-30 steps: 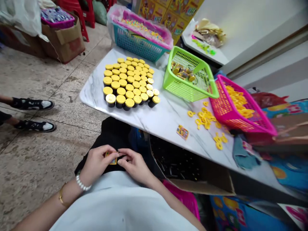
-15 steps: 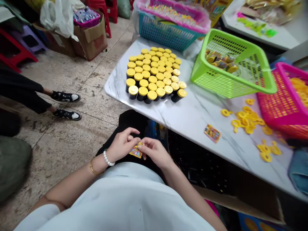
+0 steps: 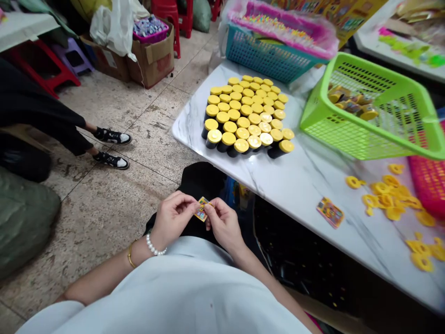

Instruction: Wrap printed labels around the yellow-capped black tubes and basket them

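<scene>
Head view, looking down at the lap. The left hand (image 3: pixel 173 220) and right hand (image 3: pixel 224 224) are held in front of the body, below the near edge of the marble table (image 3: pixel 306 181). Fingers of both hands are pressed together, and each hand pinches one side of a small printed card (image 3: pixel 201 208). The fingers cover part of the card; its print is too small to read, and what the fingers are doing to it cannot be told.

On the table, a tight block of black jars with yellow lids (image 3: pixel 245 116) stands at the far left end. Right of the jars sits a green basket (image 3: pixel 347 139) holding a few wrapped items (image 3: pixel 351 104), which are blurred. Loose yellow rings (image 3: pixel 389 199) lie scattered on the right part of the table, and a second printed card (image 3: pixel 330 212) lies flat just left of them. A pink basket (image 3: pixel 429 181), cut off by the frame, stands past the rings. Beyond the far end is a teal basket (image 3: pixel 267 58) lined with plastic. Thus the jars stand lidded in rows, while rings and a card remain loose. Left of the table, a co-worker's legs and sneakers (image 3: pixel 113 137) show on the floor.
</scene>
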`<control>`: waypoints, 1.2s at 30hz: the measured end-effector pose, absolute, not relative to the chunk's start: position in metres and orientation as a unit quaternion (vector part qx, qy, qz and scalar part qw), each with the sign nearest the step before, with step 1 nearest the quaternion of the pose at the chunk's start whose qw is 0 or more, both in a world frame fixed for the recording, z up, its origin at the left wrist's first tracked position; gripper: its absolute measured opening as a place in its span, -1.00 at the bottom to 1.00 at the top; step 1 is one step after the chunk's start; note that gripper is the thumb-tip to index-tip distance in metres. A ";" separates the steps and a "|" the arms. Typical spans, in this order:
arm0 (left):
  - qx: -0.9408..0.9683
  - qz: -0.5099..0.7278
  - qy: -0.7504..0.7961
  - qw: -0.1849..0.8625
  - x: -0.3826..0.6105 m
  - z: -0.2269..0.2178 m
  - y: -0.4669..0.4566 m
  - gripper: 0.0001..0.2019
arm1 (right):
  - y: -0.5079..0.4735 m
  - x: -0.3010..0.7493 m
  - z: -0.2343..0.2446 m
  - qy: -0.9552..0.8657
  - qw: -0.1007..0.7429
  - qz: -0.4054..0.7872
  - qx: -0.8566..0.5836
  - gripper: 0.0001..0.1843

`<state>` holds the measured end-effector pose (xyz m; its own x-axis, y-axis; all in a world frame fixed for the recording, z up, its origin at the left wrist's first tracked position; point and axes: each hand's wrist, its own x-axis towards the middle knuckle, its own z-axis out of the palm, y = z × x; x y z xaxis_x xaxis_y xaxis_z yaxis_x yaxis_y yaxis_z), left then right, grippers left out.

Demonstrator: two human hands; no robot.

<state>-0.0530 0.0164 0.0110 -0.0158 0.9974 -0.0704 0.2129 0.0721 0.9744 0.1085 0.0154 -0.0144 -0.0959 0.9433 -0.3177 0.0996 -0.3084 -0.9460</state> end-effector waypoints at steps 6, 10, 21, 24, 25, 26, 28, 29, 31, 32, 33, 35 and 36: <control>0.549 0.461 0.563 0.412 -0.055 0.014 0.018 -0.82 | 0.012 0.112 -0.019 -0.550 0.336 0.498 -0.580 -0.53; 0.560 0.479 0.553 0.389 -0.056 0.014 0.019 -0.83 | 0.014 0.113 -0.016 -0.601 0.344 0.440 -0.571 -0.55; 0.527 0.445 0.567 0.450 -0.053 0.012 0.021 -0.89 | 0.021 0.110 -0.008 -0.703 0.379 0.307 -0.518 -0.67; 0.505 0.434 0.568 0.483 -0.053 0.010 0.022 -0.84 | 0.024 0.109 -0.006 -0.729 0.380 0.289 -0.491 -0.70; 0.498 0.432 0.567 0.494 -0.054 0.010 0.023 -0.82 | 0.025 0.108 -0.006 -0.736 0.378 0.284 -0.485 -0.71; 0.488 0.429 0.567 0.506 -0.054 0.010 0.024 -0.81 | 0.026 0.108 -0.005 -0.742 0.376 0.278 -0.480 -0.71; 0.451 0.424 0.572 0.538 -0.053 0.010 0.026 -0.81 | 0.030 0.106 -0.004 -0.753 0.374 0.262 -0.474 -0.69; 0.427 0.423 0.574 0.556 -0.053 0.011 0.028 -0.78 | 0.032 0.105 -0.004 -0.759 0.372 0.249 -0.472 -0.67; 0.375 0.431 0.582 0.579 -0.052 0.012 0.030 -0.61 | 0.037 0.103 -0.004 -0.771 0.368 0.217 -0.472 -0.65; 0.354 0.440 0.587 0.580 -0.052 0.012 0.031 -0.55 | 0.039 0.102 -0.004 -0.775 0.367 0.202 -0.473 -0.64; 0.340 0.449 0.591 0.578 -0.052 0.012 0.032 -0.53 | 0.041 0.100 -0.004 -0.777 0.367 0.188 -0.476 -0.65; 0.325 0.463 0.595 0.572 -0.052 0.011 0.032 -0.55 | 0.045 0.096 -0.003 -0.775 0.374 0.174 -0.478 -0.67; 0.324 0.464 0.594 0.572 -0.053 0.010 0.031 -0.56 | 0.045 0.094 -0.002 -0.773 0.380 0.171 -0.478 -0.68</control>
<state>-0.0530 0.0312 0.0104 -0.1369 0.9154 -0.3787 -0.1462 0.3594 0.9217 0.0944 0.0452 -0.0021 -0.2541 0.8692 0.4242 0.6093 0.4845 -0.6278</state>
